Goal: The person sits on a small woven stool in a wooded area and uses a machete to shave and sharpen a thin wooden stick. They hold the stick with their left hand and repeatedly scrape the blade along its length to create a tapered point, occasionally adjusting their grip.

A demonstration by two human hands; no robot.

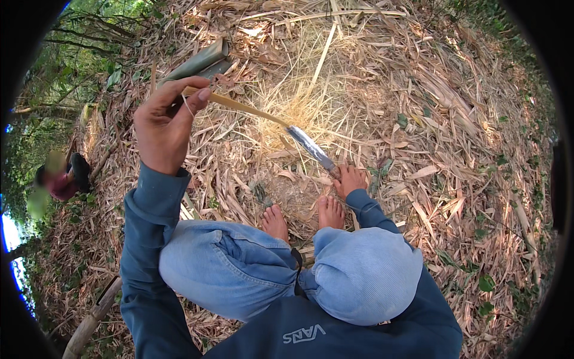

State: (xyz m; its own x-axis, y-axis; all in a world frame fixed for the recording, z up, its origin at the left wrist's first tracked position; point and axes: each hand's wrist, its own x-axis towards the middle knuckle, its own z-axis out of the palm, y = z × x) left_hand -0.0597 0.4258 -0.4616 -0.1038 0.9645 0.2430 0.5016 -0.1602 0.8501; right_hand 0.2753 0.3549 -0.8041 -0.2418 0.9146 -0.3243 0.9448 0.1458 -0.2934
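My left hand (pixel 169 122), raised at the left, pinches one end of a thin pale bamboo strip (pixel 239 106). From there the strip slopes down to the right, and its far end meets the blade of a knife (pixel 311 147). My right hand (pixel 351 181), low beside my right foot, is closed round the knife's handle, which the fingers mostly hide. The blade points up and left, away from me. Under the strip and blade lies a heap of fine yellow shavings (pixel 302 113).
Green bamboo lengths (pixel 200 63) lie beyond my left hand. Dry bamboo leaves (pixel 430 173) cover the ground round my bare feet (pixel 330 212). A cut pole (pixel 92 320) rests at the lower left. Another person (pixel 63 176) is off at the far left, near green undergrowth.
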